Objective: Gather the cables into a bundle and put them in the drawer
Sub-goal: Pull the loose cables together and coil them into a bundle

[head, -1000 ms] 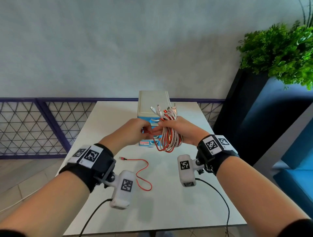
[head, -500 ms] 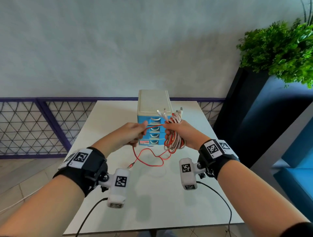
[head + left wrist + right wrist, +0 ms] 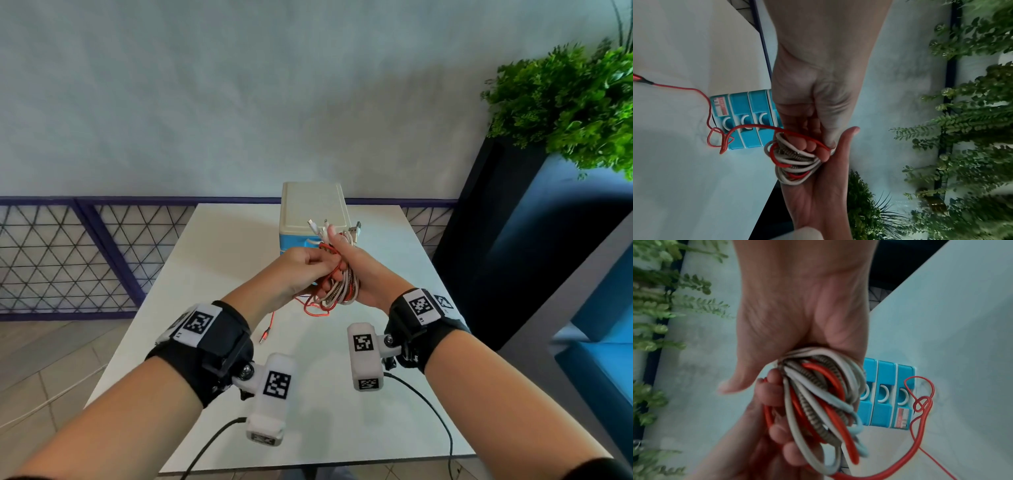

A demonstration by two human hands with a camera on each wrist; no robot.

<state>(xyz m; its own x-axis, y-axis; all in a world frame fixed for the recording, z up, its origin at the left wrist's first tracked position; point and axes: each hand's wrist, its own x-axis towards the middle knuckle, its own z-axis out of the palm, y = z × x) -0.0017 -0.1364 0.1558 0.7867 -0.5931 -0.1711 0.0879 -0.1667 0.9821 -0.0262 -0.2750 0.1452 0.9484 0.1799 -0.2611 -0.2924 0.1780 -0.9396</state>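
Above the table's middle, my right hand (image 3: pixel 346 270) grips a bundle of white, braided and red cables (image 3: pixel 342 293), thumb up, with several plugs (image 3: pixel 320 228) sticking out on top. My left hand (image 3: pixel 317 263) is pressed against it and pinches a thin red cable (image 3: pixel 756 125) onto the bundle (image 3: pixel 795 164). The red cable's loose tail (image 3: pixel 272 320) hangs down to the table and ends in a plug (image 3: pixel 263 339). Behind the hands stands a small drawer unit (image 3: pixel 310 209) with a cream top and blue drawers (image 3: pixel 885 410), all shut. The right wrist view shows the bundle (image 3: pixel 818 394) filling my right hand.
The white table (image 3: pixel 222 246) carries only the drawer unit and the cable tail. A dark planter with green plants (image 3: pixel 568 102) and blue seating (image 3: pixel 603 359) stand at the right. A purple lattice railing (image 3: pixel 85 253) runs behind the table's left side.
My left hand, which had drawn the red cable out to the left, has come back against the bundle. The red cable's slack is shorter and mostly off the table.
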